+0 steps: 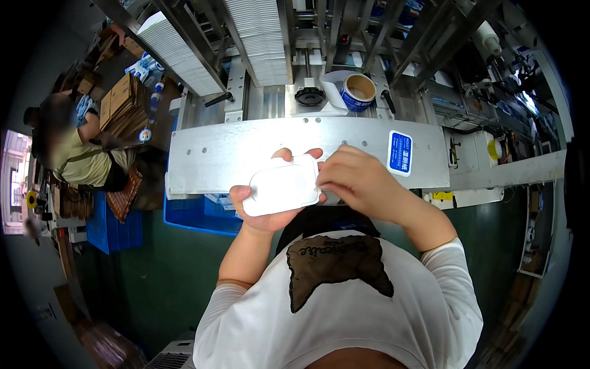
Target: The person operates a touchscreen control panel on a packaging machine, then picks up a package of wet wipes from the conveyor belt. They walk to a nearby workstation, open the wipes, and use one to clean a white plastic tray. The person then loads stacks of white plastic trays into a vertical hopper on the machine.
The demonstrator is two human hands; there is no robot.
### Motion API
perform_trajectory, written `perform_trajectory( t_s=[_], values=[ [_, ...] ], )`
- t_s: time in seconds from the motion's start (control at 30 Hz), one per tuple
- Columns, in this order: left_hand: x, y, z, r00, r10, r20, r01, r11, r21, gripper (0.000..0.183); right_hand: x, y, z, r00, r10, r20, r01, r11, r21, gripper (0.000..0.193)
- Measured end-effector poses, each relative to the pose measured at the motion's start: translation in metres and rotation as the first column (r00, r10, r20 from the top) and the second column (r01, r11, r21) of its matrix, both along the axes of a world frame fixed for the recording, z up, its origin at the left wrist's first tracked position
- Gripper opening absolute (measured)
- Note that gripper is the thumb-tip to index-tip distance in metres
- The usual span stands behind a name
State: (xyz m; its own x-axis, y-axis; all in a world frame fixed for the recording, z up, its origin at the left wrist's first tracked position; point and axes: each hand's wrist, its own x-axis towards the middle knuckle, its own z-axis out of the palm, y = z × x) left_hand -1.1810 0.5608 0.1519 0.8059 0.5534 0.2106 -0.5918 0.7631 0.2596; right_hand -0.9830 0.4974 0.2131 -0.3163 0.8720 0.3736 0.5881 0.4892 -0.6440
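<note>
A white rounded-rectangle plastic lid (284,186) lies tilted across the palm of my left hand (265,220). The thumb presses its left side, and fingertips wrap round its far and right edges. At the lid's right end, my right hand (353,178) is pinched together, touching the edge; whatever sits between its fingertips is hidden. Both hands are over the front edge of a bare metal plate (227,144). A blue-and-white rounded label (400,153) is on that plate, to the right of my right hand.
Behind the plate are a roll of blue labels (357,92), a black knob (309,96) and tall stacks of white lids (261,43) between metal rails. A blue bin (196,212) stands below the plate at left. Farther left, another person (86,147) is near stacked cardboard (126,104).
</note>
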Motion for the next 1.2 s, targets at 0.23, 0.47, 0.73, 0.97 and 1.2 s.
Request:
perform_trajectory(
  t_s=[0.23, 0.47, 0.73, 0.97, 1.2],
  values=[
    [0.002, -0.002, 0.003, 1.000, 0.024, -0.007, -0.023, 1.000, 0.008, 0.073, 0.003, 0.000, 0.010, 0.996, 0.017, -0.089, -0.016, 1.000, 0.005, 0.012],
    [0.002, -0.002, 0.006, 0.999, 0.037, 0.023, -0.036, 0.999, -0.007, 0.073, 0.010, 0.007, 0.014, 0.999, -0.022, -0.024, 0.023, 0.999, 0.038, 0.013],
    [-0.002, -0.004, 0.004, 0.999, 0.052, 0.013, -0.052, 0.998, -0.017, 0.074, 0.007, 0.007, 0.009, 0.996, -0.047, -0.070, 0.047, 0.999, -0.014, 0.010],
    [-0.001, -0.009, 0.004, 0.998, 0.049, 0.041, -0.049, 0.999, -0.020, 0.072, -0.001, 0.007, 0.001, 0.999, -0.039, -0.010, 0.039, 0.997, 0.064, 0.010],
    [-0.002, -0.006, 0.003, 0.999, 0.033, 0.042, -0.032, 0.999, -0.011, 0.071, -0.007, 0.003, 0.000, 1.000, -0.012, -0.024, 0.013, 0.999, 0.036, 0.010]
  ],
)
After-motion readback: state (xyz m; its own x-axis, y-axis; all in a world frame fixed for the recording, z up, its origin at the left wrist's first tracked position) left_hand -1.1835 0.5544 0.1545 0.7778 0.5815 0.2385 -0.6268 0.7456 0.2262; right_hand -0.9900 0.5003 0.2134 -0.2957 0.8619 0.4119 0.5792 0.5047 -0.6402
